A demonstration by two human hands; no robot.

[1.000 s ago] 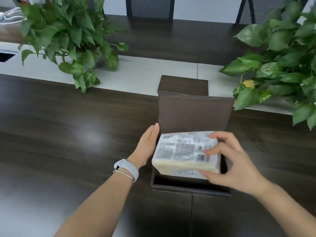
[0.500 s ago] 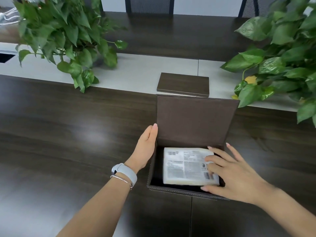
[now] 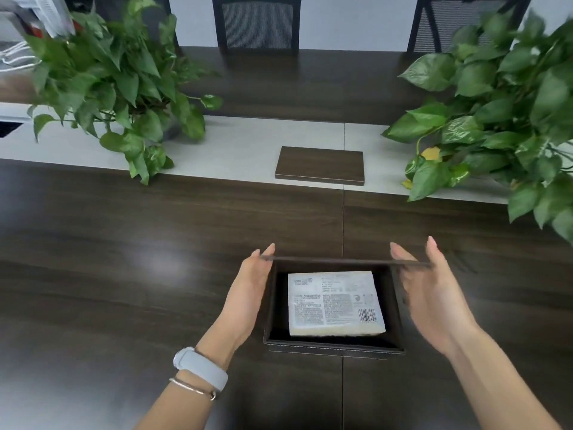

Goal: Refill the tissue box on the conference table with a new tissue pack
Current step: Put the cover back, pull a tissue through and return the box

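Observation:
The dark brown tissue box point(image 3: 333, 347) stands open on the dark conference table, near me. A white tissue pack point(image 3: 335, 302) lies flat inside it, printed label and barcode facing up. The hinged lid point(image 3: 341, 261) shows edge-on as a thin dark line above the box's far side. My left hand point(image 3: 248, 293) is at the box's left side, its fingertips on the lid's left end. To the right of the box, my right hand point(image 3: 434, 299) has thumb and fingers around the lid's right end. Neither hand touches the pack.
A leafy potted plant point(image 3: 117, 85) stands at the back left and another point(image 3: 502, 119) at the back right. A flat brown panel point(image 3: 319, 165) lies on the pale centre strip point(image 3: 242, 150). Two mesh chairs point(image 3: 257, 23) stand at the table's far side.
My right hand lowered the tissue pack into the box and let it go. Both hands then moved up to the lid's ends, and the lid tilted from upright to edge-on.

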